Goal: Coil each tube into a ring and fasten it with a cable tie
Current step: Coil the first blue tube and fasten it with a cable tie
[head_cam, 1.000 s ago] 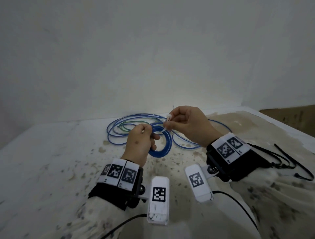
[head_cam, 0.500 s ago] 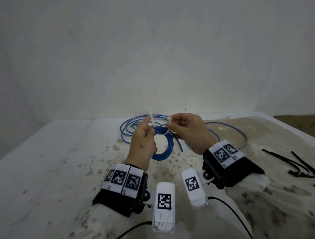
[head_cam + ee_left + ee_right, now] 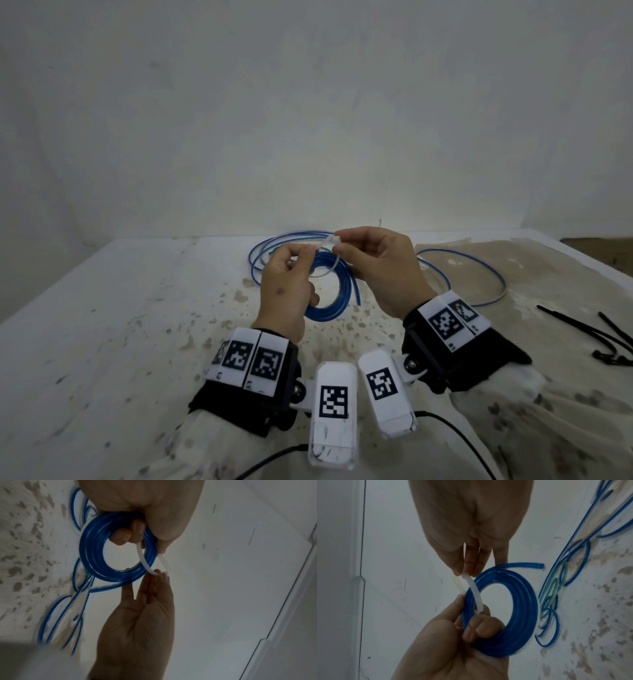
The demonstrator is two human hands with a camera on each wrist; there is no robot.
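Observation:
A blue tube wound into a small coil [image 3: 330,301] hangs in the air above the stained table [image 3: 102,325]. My left hand [image 3: 298,260] has its fingers [image 3: 127,534] hooked through the coil and pinches the tail of a white cable tie [image 3: 145,562]. The tie loops around the coil's strands [image 3: 522,615]. My right hand [image 3: 342,245] pinches the tie's head end [image 3: 165,573] at its fingertips [image 3: 467,568]. The tail's tip lies right by the head; I cannot tell whether it is threaded in. The coil's free end [image 3: 539,565] sticks out.
Loose blue tubes [image 3: 284,243] lie tangled on the table behind the hands, a greenish one [image 3: 554,585] among them. Another blue tube [image 3: 479,267] curves off to the right. Several black cable ties [image 3: 599,335] lie at the right edge. A white wall stands behind.
Both hands have lifted the coil off the table. The tie's tail, which pointed upward from the left hand half a second ago, now bends over to the head in the right hand.

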